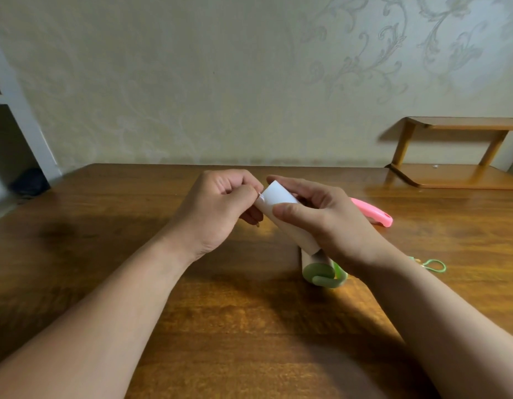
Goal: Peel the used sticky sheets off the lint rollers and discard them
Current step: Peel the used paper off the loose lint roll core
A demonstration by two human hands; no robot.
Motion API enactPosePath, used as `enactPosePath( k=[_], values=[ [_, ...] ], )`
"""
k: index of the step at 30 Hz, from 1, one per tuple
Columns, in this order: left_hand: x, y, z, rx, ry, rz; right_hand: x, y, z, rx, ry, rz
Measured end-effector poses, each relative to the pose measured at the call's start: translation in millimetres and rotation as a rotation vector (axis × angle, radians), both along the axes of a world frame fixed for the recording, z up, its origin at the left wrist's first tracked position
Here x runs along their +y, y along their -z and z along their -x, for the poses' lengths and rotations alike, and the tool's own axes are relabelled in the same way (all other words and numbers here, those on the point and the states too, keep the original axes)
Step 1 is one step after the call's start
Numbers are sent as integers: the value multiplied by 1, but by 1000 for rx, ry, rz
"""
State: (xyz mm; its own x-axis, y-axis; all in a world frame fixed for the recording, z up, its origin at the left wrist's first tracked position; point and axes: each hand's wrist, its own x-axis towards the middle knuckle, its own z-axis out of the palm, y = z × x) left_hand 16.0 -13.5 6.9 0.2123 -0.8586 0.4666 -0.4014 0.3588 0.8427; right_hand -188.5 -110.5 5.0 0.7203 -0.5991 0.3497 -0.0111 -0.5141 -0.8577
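Observation:
My right hand (pixel 321 217) grips a white lint roll (pixel 275 198) above the wooden table (pixel 105 240), thumb on its near side and fingers over the top. My left hand (pixel 220 205) pinches at the roll's upper left end, thumb and forefinger on the sheet's edge. A green lint roller (pixel 321 273) lies on the table under my right wrist, with a green loop cord (pixel 435 266) to its right. A pink lint roller handle (pixel 373 211) lies behind my right hand, its roll end hidden.
A small wooden shelf stand (pixel 450 156) sits at the table's far right corner against the patterned wall. White shelving (pixel 7 110) stands at the far left beyond the table edge.

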Motion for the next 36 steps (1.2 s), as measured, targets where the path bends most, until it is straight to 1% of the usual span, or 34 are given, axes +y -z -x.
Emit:
enactPosePath(
  k=[3,8,13,14,18,24,27,29,31,33,34,36],
  values=[
    [2,-1,1,37,28,0,0,-1,-1,-21,1,-17],
    [1,0,3,-29,-10,-12,-1,-1,-1,-44,12,-42],
    [-2,2,4,94,3,-8,-6,1,-5,-148,53,-142],
    [-3,2,5,71,-7,5,-6,2,-6,-155,59,-148],
    [-1,4,7,-162,-113,65,-2,1,-6,-124,72,-151],
    [3,7,14,-301,-242,172,-1,1,-7,-92,121,-153],
    [4,7,15,-400,-328,245,-2,2,-8,-103,131,-195],
    [2,6,15,-420,-359,280,-3,2,-8,-120,157,-253],
    [1,5,13,-356,-362,263,-6,2,-7,-158,179,-356],
    [0,6,12,-210,-329,159,-10,2,-6,-218,155,-489],
    [-1,6,13,-96,-283,90,-11,2,-6,-234,143,-539],
    [-2,4,18,191,-136,-17,-10,2,-6,-223,143,-584]
  ],
)
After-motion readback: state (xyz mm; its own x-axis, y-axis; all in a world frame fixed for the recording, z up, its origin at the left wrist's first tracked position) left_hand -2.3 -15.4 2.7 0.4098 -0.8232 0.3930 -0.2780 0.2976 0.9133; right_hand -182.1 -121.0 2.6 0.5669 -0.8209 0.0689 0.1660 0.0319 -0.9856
